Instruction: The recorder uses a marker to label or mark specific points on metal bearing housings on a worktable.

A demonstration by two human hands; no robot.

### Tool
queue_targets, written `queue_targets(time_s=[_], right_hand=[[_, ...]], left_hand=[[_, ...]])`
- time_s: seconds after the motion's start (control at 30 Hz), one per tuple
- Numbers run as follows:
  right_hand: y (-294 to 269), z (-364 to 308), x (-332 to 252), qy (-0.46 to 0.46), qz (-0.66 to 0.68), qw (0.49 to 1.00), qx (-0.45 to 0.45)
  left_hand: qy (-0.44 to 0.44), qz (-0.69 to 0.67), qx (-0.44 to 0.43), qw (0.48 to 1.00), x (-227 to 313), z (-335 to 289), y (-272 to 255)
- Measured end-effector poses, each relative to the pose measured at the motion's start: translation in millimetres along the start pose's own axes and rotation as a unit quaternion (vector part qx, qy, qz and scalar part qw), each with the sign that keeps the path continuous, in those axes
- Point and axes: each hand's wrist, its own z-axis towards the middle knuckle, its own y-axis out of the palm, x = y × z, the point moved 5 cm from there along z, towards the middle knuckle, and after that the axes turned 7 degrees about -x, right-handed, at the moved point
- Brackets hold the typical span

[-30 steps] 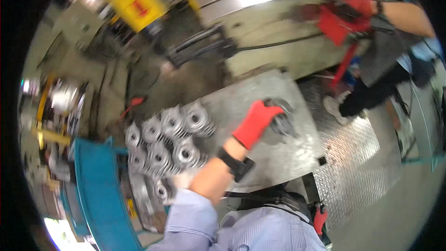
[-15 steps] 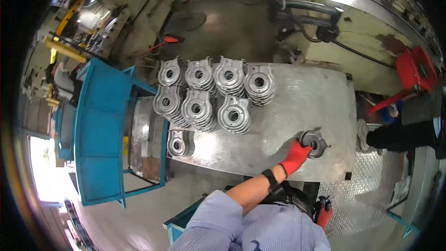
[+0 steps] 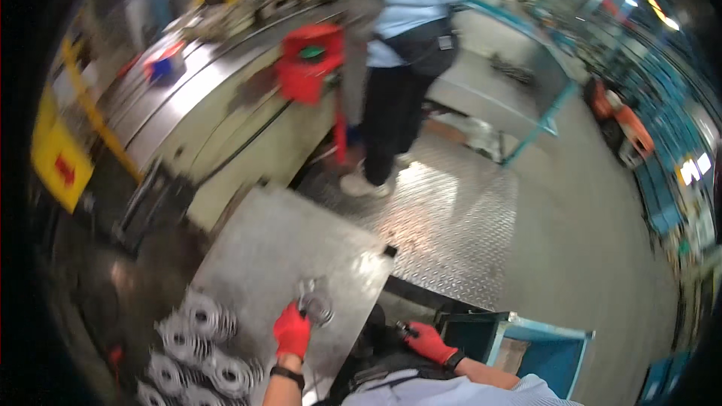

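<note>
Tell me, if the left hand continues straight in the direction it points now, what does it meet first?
The left hand already touches the round finned metal part on the steel table; beyond that lies only bare tabletop, though depth is unclear.

Both hands wear red gloves: left hand (image 3: 292, 331) at lower centre of the frame, right hand (image 3: 429, 341) just right of it. A dark wristband sits at the left wrist. Light blue-grey striped shirt sleeves and a dark strap show at the bottom edge.
</note>
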Motion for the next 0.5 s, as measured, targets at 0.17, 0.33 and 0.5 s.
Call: queue_targets(time_s=[0.17, 0.33, 0.5], right_hand=[[27.7, -46.6, 13.4, 0.042, 0.011, 0.998, 0.037], [45.6, -69.1, 18.0, 0.038, 0.021, 0.997, 0.063], [41.6, -74.8, -11.8, 0.040, -0.005, 0.996, 0.075]], left_hand=[[0.041, 0.068, -0.057, 0.995, 14.7, 11.5, 4.0], [0.022, 0.102, -0.012, 0.994, 15.7, 5.2, 3.2], [0.057, 0.034, 0.052, 0.996, 19.0, -5.9, -21.0]])
